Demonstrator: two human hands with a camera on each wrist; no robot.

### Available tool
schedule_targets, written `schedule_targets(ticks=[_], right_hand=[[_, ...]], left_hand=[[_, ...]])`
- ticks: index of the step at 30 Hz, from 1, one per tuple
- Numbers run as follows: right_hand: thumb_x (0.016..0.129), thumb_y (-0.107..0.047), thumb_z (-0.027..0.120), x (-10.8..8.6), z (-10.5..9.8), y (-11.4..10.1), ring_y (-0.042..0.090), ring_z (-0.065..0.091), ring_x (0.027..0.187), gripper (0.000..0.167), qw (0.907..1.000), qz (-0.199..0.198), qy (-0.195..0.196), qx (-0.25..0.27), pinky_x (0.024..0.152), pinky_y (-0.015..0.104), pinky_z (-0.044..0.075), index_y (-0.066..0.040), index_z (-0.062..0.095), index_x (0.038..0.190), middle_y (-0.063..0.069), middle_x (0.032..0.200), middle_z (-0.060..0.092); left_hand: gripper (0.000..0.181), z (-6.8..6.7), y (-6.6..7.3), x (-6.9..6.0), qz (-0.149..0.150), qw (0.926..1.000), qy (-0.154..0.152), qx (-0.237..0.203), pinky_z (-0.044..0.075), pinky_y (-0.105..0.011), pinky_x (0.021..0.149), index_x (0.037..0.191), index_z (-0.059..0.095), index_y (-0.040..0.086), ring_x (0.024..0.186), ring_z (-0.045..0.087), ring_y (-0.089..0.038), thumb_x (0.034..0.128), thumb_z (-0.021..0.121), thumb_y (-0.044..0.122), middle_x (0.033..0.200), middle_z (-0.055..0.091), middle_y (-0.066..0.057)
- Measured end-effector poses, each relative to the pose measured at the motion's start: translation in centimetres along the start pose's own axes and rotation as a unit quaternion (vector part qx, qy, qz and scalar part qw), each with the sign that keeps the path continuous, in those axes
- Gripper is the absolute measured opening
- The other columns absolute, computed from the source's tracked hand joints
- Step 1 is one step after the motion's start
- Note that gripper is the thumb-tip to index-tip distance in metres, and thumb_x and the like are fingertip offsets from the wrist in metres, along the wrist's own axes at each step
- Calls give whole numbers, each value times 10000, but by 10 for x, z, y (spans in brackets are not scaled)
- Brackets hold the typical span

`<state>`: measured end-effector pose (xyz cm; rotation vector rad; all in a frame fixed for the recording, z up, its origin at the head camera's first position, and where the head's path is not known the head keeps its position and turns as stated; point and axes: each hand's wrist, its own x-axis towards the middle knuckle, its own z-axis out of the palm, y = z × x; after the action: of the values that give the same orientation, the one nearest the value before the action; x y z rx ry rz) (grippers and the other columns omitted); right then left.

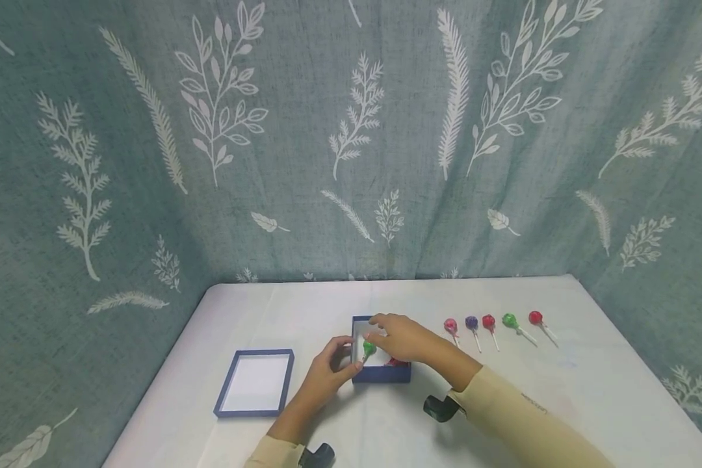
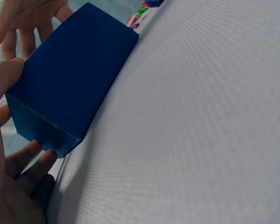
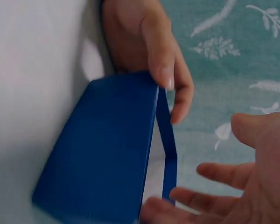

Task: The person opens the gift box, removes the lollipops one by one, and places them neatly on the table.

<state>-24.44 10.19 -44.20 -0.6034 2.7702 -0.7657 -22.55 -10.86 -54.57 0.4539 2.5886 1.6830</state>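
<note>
One green ball-shaped lollipop (image 1: 368, 348) near the left wall and one red wrapped lollipop (image 1: 395, 362) near the front wall, both inside the dark-blue rectangular box with white interior (image 1: 381, 375), on the white counter (image 1: 591, 390). Perhaps more under the right hand (image 1: 399, 339); cannot tell. Outside, to the right, five more in a row: pink lollipop (image 1: 450, 324), purple lollipop (image 1: 471, 322), round red lollipop (image 1: 488, 322), round green lollipop (image 1: 509, 320), rightmost red lollipop (image 1: 535, 318). To the left, apart from the box, a shallow blue-rimmed white lid (image 1: 256, 383). Fingers of the left hand (image 1: 320, 377) grasping the box at its left side; fingers of the right hand loosely spread above the opening, nothing seen in them. By judgement, looks only partly done: at least two inside, five outside, box uncovered.
</note>
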Motion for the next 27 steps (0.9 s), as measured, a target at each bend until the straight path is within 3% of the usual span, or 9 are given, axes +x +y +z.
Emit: schedule_targets(ticks=[6, 13, 21, 27], right_hand=[[992, -565, 397, 1, 12, -15, 394, 408, 1331, 680, 9971, 33, -589, -483, 1053, 592, 347, -70, 428, 1457, 211, 1443, 446], [982, -620, 334, 5, 24, -24, 444, 389, 1327, 717, 9928, 558, -965, -440, 1031, 655, 323, -102, 418, 1471, 237, 1486, 370], [994, -572, 377, 13, 39, -15, 390, 386, 1346, 683, 9963, 500, -510, -486, 1061, 603, 325, -54, 463, 1431, 193, 1448, 446], [1007, -481, 447, 18, 42, -8, 340, 522, 1243, 578, 9974, 310, -30, -654, 1025, 527, 413, -36, 538, 1364, 128, 1323, 589]], left_hand=[[530, -1, -3, -1, 45, 10000, -28, 0, 228, -611, 1106, 1313, 525, 247, 1339, 424, -315, 856, 724, 430, 1378, 548, -43], [568, 0, 0, 0, -94, 9998, 95, 147, 176, -620, 1118, 1300, 535, 293, 1391, 340, -319, 815, 720, 525, 1418, 511, -27], [559, 1, -1, 1, 41, 10000, 10, 64, 194, -626, 1110, 1312, 534, 252, 1380, 356, -331, 836, 719, 481, 1406, 524, -34], [545, 0, 2, 1, 121, 9999, -12, -96, 213, -616, 1109, 1313, 527, 231, 1304, 467, -297, 852, 717, 450, 1356, 566, -24]])
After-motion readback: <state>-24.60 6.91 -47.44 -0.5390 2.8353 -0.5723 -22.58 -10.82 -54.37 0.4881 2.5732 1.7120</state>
